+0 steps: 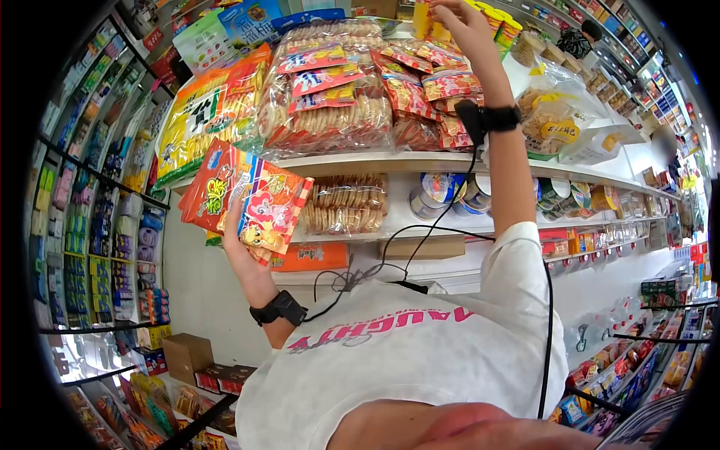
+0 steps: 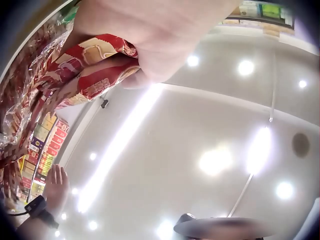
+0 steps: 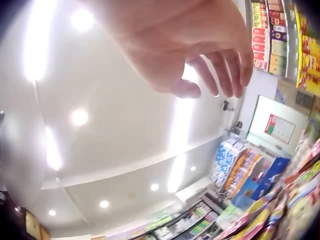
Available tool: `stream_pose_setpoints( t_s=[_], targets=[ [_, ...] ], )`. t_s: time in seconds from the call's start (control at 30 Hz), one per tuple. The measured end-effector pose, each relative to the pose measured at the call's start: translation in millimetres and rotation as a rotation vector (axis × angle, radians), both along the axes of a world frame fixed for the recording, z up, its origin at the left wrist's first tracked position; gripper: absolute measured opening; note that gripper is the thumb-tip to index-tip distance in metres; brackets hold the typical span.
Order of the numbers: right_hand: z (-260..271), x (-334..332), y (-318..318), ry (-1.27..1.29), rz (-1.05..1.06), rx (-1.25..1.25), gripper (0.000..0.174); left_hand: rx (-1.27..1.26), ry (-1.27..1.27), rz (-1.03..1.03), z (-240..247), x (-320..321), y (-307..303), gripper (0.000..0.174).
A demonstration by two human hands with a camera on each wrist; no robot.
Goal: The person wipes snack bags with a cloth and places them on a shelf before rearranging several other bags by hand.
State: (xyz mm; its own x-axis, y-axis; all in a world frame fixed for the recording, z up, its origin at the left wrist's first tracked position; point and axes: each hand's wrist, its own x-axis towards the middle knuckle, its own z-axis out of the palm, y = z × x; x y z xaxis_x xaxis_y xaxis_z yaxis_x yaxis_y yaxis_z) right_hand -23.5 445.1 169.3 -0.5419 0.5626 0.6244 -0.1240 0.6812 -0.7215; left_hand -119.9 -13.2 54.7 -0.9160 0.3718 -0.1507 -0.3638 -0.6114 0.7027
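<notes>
My left hand (image 1: 238, 244) grips a few flat snack packets, fanned out in front of the shelf. The front snack packet (image 1: 271, 206) is orange-red with a cartoon pony; a plainer red packet (image 1: 210, 191) shows behind it. In the left wrist view, the fingers and palm wrap the red packet edges (image 2: 100, 82). My right hand (image 1: 466, 30) is raised over the back of the display, beside a yellow packet (image 1: 422, 19). The right wrist view shows that hand (image 3: 190, 40) with loosely bent fingers and nothing in them. Below it lies a pile of small red snack packets (image 1: 450, 82).
A big clear bag of round crackers (image 1: 330, 124) and a yellow snack bag (image 1: 195, 124) stand on the upper shelf (image 1: 360, 161). Cans (image 1: 431, 196) and another cracker pack (image 1: 346, 206) sit below. Black cables (image 1: 450, 206) run from both wrists. Stocked racks (image 1: 97, 187) line the left.
</notes>
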Motion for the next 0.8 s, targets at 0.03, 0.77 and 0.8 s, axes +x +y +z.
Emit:
stream_pose_setpoints(
  t_s=[0.03, 0.77, 0.8],
  targets=[
    [-20.8, -10.6, 39.4, -0.062, 0.018, 0.040, 0.030, -0.006, -0.001, 0.006, -0.4, 0.0, 1.0, 0.044],
    [-76.3, -70.3, 68.5, -1.156, -0.060, 0.336, 0.066, -0.108, 0.102, 0.086, 0.0, 11.7, 2.4, 0.045],
    [-81.1, -72.8, 71.9, -1.119, -0.058, 0.300, 0.066, -0.108, 0.099, 0.091, -0.1, 11.4, 1.4, 0.046]
  ],
)
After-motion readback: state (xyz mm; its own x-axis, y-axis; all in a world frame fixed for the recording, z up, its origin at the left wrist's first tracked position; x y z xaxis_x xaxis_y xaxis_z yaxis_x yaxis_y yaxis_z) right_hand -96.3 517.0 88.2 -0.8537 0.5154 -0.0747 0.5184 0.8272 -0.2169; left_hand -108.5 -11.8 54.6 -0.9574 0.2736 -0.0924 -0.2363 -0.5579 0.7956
